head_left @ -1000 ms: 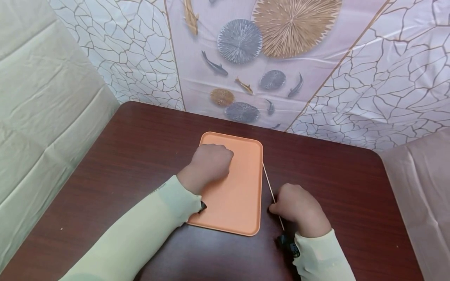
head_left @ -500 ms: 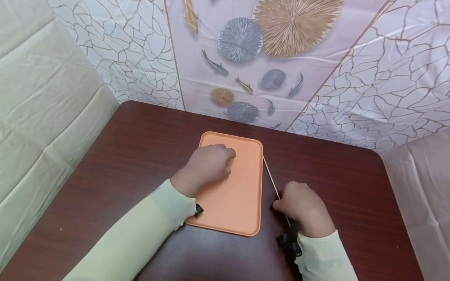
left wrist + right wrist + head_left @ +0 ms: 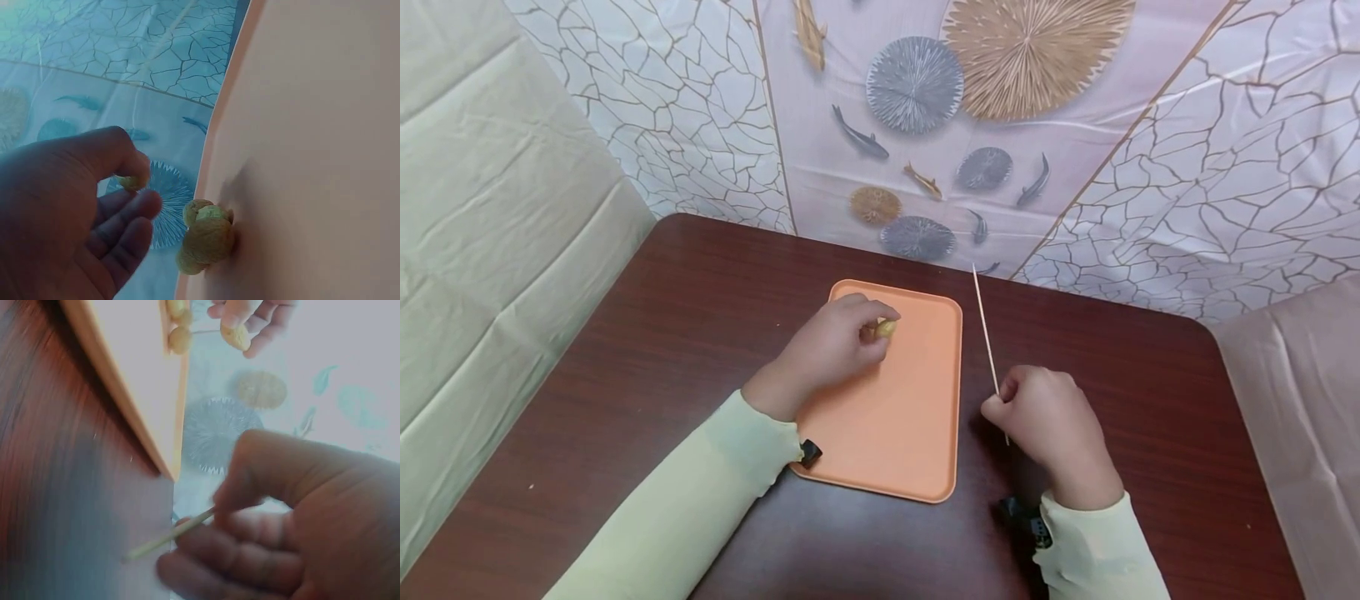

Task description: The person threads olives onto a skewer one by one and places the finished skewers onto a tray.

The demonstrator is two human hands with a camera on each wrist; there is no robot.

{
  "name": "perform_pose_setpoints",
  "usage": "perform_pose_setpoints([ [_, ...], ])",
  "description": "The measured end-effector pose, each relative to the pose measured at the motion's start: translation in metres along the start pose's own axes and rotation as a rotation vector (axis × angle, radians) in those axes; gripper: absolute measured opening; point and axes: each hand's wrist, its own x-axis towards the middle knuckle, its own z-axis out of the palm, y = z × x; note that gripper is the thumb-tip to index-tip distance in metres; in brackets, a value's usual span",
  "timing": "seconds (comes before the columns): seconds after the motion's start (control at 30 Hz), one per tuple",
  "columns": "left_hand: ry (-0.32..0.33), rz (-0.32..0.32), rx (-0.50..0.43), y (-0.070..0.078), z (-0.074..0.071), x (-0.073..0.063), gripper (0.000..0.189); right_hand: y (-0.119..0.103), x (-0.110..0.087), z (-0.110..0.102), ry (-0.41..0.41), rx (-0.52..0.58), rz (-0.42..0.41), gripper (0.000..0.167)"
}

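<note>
My left hand (image 3: 831,346) is over the orange tray (image 3: 917,417), pinching a small, rounded, yellow-brown piece (image 3: 886,328) between thumb and finger. The held piece (image 3: 235,337) also shows in the right wrist view. Several similar pieces (image 3: 209,240) sit clustered on the tray, apart from the hand; in the head view the left hand hides them. To the tray's right, my right hand (image 3: 1048,421) pinches a thin wooden skewer (image 3: 985,329) near its lower end. The skewer's tip points up and away. Its lower end (image 3: 150,547) sticks out past the fingers in the right wrist view.
A dark red-brown table (image 3: 685,308) surrounds the tray. Patterned cloth (image 3: 917,167) hangs behind the table's back edge, with plain cloth (image 3: 490,250) at the left side. A black camera mount sits at each wrist.
The left hand has turned and lifted slightly, bringing its yellow-brown piece into sight. The right hand has raised the skewer, whose far tip has swung up away from the tray's edge.
</note>
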Motion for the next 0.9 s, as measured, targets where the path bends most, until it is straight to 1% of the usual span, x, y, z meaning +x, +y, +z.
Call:
perform_pose_setpoints([
  [0.07, 0.021, -0.007, -0.027, -0.002, 0.000, -0.001, 0.033, -0.002, 0.000, 0.002, 0.072, 0.027, -0.042, 0.019],
  [0.17, 0.051, -0.041, -0.099, -0.004, -0.001, -0.003, 0.034, -0.004, 0.000, 0.004, 0.155, 0.071, -0.104, 0.015],
  [0.33, 0.124, -0.107, -0.235, -0.009, 0.000, -0.006, 0.036, -0.007, 0.000, 0.008, 0.240, 0.137, -0.200, 0.015],
  [0.5, 0.212, -0.168, -0.318, -0.016, 0.002, -0.008, 0.037, -0.009, 0.001, 0.015, 0.295, 0.211, -0.296, 0.019],
  [0.63, 0.265, -0.229, -0.371, -0.021, 0.000, -0.009, 0.036, -0.007, 0.004, 0.023, 0.329, 0.280, -0.362, 0.023],
  [0.73, 0.289, -0.268, -0.416, -0.026, -0.001, -0.009, 0.037, -0.003, 0.007, 0.032, 0.341, 0.357, -0.409, 0.024],
  [0.9, 0.312, -0.311, -0.446, -0.033, -0.002, -0.009, 0.040, 0.004, 0.014, 0.048, 0.340, 0.507, -0.479, 0.025],
])
